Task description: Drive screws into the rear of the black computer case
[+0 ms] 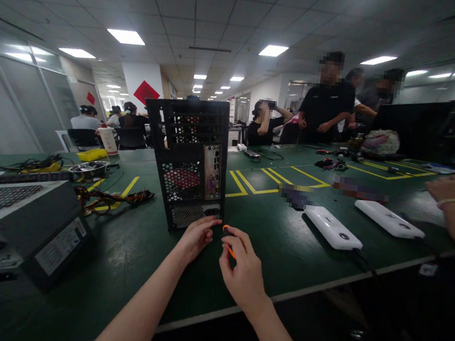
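We have the black PC tower (184, 179) standing upright on the green table (123, 260), its back turned towards us, presumably to bring the ports and lower edge within easy reach. Our right hand (242, 273) pinches what looks like an orange-and-black screwdriver (232, 251) between thumb and fingers, likely for fine control. Our left hand (198, 239), half curled, forefinger extended, is by the tower's lower corner, and we cannot tell whether it grips anything.
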`<state>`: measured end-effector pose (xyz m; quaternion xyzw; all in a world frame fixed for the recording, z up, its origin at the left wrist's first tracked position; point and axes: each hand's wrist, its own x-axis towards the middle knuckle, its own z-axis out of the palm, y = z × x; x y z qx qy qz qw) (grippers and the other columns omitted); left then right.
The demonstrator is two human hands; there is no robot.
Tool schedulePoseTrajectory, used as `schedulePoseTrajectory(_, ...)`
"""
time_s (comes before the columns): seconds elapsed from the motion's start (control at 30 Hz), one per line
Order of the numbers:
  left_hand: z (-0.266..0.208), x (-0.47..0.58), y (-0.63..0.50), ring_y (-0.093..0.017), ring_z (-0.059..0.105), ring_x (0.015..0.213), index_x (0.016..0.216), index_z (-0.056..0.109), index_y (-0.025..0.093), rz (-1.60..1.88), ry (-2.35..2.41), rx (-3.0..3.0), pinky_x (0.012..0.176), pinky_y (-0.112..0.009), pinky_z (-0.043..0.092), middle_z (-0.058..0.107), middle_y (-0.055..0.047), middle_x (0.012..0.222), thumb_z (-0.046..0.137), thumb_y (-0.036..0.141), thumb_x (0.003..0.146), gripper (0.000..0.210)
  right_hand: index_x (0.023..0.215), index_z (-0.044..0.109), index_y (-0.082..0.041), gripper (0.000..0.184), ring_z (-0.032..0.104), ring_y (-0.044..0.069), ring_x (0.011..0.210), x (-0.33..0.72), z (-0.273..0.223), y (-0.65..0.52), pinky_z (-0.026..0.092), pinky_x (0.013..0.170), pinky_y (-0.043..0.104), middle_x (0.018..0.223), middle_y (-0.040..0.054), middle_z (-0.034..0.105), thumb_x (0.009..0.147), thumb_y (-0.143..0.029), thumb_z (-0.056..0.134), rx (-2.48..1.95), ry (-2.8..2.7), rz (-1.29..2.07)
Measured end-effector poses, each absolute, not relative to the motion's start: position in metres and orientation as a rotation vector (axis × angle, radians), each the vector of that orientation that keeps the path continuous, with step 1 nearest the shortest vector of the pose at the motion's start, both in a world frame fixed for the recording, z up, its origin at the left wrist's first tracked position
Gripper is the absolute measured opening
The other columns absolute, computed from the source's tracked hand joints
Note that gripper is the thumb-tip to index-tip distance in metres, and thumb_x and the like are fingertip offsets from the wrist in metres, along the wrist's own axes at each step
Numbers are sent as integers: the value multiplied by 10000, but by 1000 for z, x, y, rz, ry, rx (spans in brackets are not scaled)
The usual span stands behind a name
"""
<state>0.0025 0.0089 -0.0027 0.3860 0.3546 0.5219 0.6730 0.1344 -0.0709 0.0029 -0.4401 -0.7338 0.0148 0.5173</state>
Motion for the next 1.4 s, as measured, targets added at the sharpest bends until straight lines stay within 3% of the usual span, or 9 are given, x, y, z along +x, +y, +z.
schedulePoseTrajectory(0.2, -3, 3, 9, 4, 364, 441, 952, 547, 120, 1174, 801, 875, 379, -136, 267, 579, -84, 951, 609, 193, 640, 326, 1119, 439, -198, 314, 469, 157, 1024, 135, -5, -69, 414, 843, 307, 1178, 68, 451, 813, -162, 375, -1074, -1769, -84)
schedulePoseTrajectory(0.57, -1, 3, 7, 4, 364, 450, 960, 550, 120, 1177, 810, 885, 396, -138, 281, 566, -102, 1005, 608, 189, 641, 331, 923, 544, -182, 191, 492, 143, 972, 135, 0, -69, 423, 833, 291, 1034, 65, 520, 782, -154, 418, -1060, -1678, -74)
schedulePoseTrajectory(0.83, -2, 3, 9, 4, 361, 449, 950, 555, 112, 1176, 793, 880, 387, -135, 270, 576, -94, 951, 618, 186, 632, 333, 1019, 535, -229, 247, 548, 141, 880, 135, -8, -67, 446, 768, 289, 1097, 33, 532, 800, -178, 433, -1122, -1762, -227)
schedulePoseTrajectory(1.07, 2, 3, 6, 6, 360, 447, 939, 563, 115, 1169, 817, 885, 390, -134, 279, 574, -90, 948, 623, 185, 625, 327, 993, 536, -200, 233, 507, 150, 961, 133, -2, -69, 433, 823, 292, 1075, 59, 513, 789, -190, 426, -1047, -1746, -71)
schedulePoseTrajectory(1.2, 3, 4, 5, 7, 363, 452, 945, 558, 116, 1171, 832, 873, 393, -130, 284, 569, -91, 966, 624, 189, 626, 334, 1090, 470, -178, 314, 493, 148, 973, 131, 0, -71, 443, 787, 263, 1098, 76, 485, 784, -176, 400, -1065, -1753, -79)
schedulePoseTrajectory(1.4, -1, 3, 8, 5, 359, 442, 951, 546, 115, 1173, 809, 875, 377, -133, 271, 571, -94, 977, 610, 188, 640, 325, 1077, 500, -239, 279, 537, 131, 802, 136, -3, -71, 412, 715, 267, 961, 43, 556, 809, -229, 423, -1235, -1750, -256)
